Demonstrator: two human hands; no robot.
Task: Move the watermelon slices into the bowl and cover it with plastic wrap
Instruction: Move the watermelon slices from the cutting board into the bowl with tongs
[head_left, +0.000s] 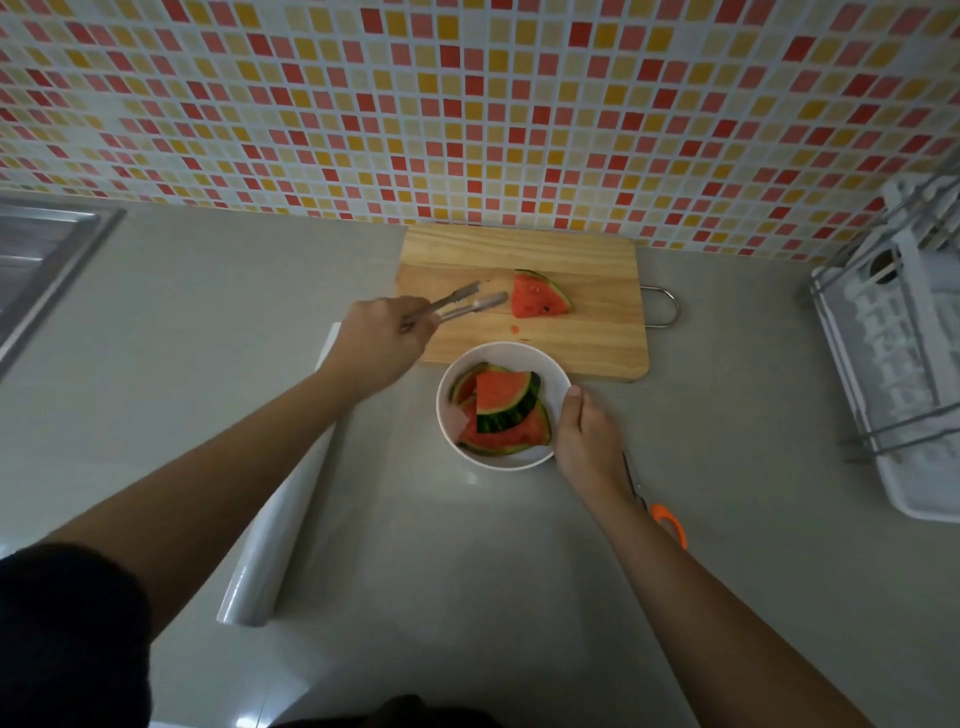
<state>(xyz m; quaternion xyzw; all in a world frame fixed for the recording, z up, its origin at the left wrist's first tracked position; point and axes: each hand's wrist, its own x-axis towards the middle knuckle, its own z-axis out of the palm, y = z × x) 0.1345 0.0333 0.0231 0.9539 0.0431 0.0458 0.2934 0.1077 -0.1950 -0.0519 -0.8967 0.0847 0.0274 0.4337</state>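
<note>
A white bowl (448, 415) on the grey counter holds several watermelon slices (503, 408). One more watermelon slice (537, 295) lies on the wooden cutting board (587, 338) behind the bowl. My left hand (376, 347) grips metal tongs (462, 304), whose parted tips hover over the board just left of that slice, holding nothing. My right hand (587, 441) holds the bowl's right rim, thumb on the edge. A roll of plastic wrap (275, 530) lies on the counter under my left forearm.
Orange-handled scissors (667, 519) lie right of my right wrist, partly hidden by it. A white dish rack (904, 353) stands at the right edge. A steel sink (36, 265) is at the far left. A tiled wall rises behind the board.
</note>
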